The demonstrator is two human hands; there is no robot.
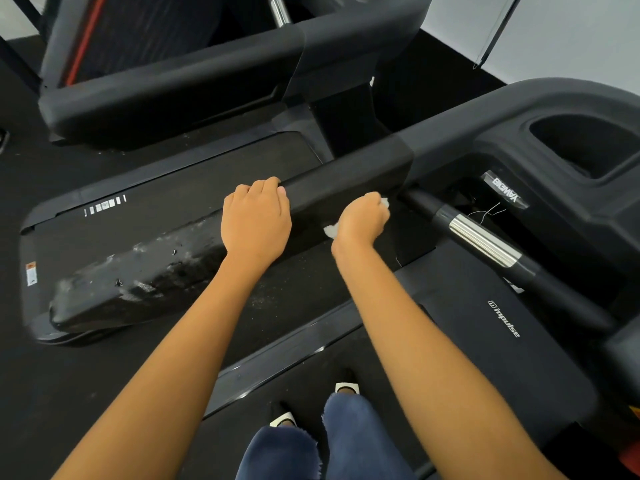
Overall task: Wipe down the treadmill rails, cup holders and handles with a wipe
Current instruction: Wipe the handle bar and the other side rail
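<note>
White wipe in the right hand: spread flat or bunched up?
Bunched. The right hand grips the white wipe in a fist; only small white tufts poke out at both ends, against the black padded treadmill rail.

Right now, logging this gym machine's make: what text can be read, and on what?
"impulse": on the black treadmill cover.
Clear tag: upside-down print, not legible.
Orange sticker and white marks on the deck beyond the rail: too small.

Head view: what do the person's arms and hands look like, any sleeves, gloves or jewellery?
The left forearm and right forearm are bare, no sleeves in view. The left hand and right hand wear no gloves; no rings, watch or bracelet show.
</note>
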